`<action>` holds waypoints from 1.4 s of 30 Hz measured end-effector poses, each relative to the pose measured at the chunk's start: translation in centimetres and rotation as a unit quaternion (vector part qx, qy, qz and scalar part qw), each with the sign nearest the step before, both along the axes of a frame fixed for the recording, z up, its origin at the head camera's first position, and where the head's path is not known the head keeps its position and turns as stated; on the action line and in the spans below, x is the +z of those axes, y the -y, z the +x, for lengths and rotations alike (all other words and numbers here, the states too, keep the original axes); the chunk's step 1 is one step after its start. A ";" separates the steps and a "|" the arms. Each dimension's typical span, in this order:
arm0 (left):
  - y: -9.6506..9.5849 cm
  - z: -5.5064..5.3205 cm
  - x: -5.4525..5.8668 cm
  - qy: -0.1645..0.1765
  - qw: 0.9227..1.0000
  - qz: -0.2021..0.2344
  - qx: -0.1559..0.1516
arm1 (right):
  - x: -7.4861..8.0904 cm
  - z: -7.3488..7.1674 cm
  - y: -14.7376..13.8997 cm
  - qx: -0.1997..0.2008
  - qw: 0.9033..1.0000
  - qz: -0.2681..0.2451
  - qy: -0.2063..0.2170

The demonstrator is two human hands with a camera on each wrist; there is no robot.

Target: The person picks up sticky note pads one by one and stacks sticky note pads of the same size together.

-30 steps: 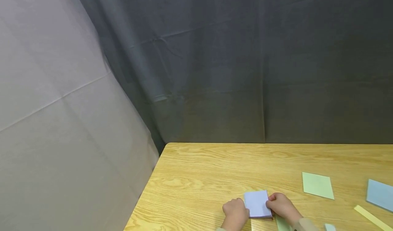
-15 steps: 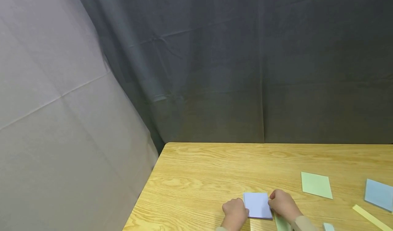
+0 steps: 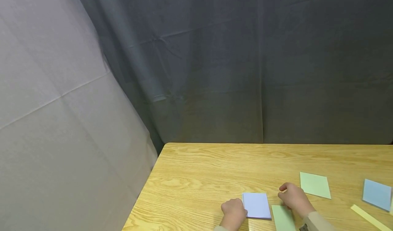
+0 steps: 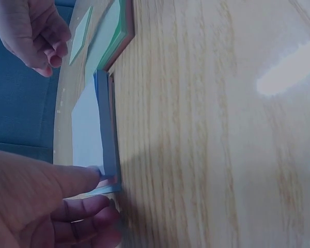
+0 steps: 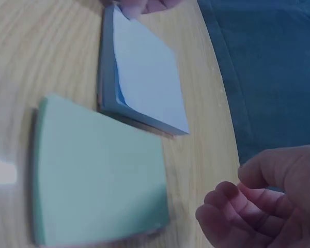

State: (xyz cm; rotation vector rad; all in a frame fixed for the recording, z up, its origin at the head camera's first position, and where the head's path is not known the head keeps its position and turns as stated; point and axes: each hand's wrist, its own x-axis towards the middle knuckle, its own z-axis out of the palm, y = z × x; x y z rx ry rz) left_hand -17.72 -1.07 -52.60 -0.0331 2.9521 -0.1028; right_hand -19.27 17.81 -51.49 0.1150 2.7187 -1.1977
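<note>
A stack of sticky notes with a lavender-blue pad (image 3: 257, 205) on top lies flat on the wooden table. In the left wrist view, pinkish and light blue edges show under the blue pad (image 4: 88, 124). My left hand (image 3: 233, 211) pinches the stack's left edge, thumb on the top sheet and fingers curled at the side. A pale green sticky note pad (image 3: 283, 217) lies just to the right of the stack. Over that pad's far right corner hovers my right hand (image 3: 294, 197), its fingers loosely curled around nothing; the right wrist view shows its palm (image 5: 268, 206) bare.
Farther back right lies another light green pad (image 3: 315, 185), with a blue pad (image 3: 377, 194) beyond it. A narrow yellow strip (image 3: 368, 217) sits near the front right. The wooden table (image 3: 199, 166) ends at a dark curtain (image 3: 208, 70) behind and a grey one (image 3: 61, 139) on the left.
My right hand has let go of the stack's right edge and moved off to the right, uncovering more of the green pad. The blue top pad has straightened; my left hand stays at its edge.
</note>
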 end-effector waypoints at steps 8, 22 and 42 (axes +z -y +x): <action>0.2 0.0 -0.2 0.015 1.000 0.023 0.006 | 0.5 -0.5 -1.2 -0.006 1.000 0.004 -0.003; 0.4 -0.2 -0.2 0.004 1.000 0.028 0.008 | 1.3 -0.8 -4.0 -0.006 1.000 0.002 -0.005; 0.5 -0.2 0.4 0.003 0.999 0.033 0.003 | 1.4 -0.8 -8.5 -0.011 0.999 0.037 -0.018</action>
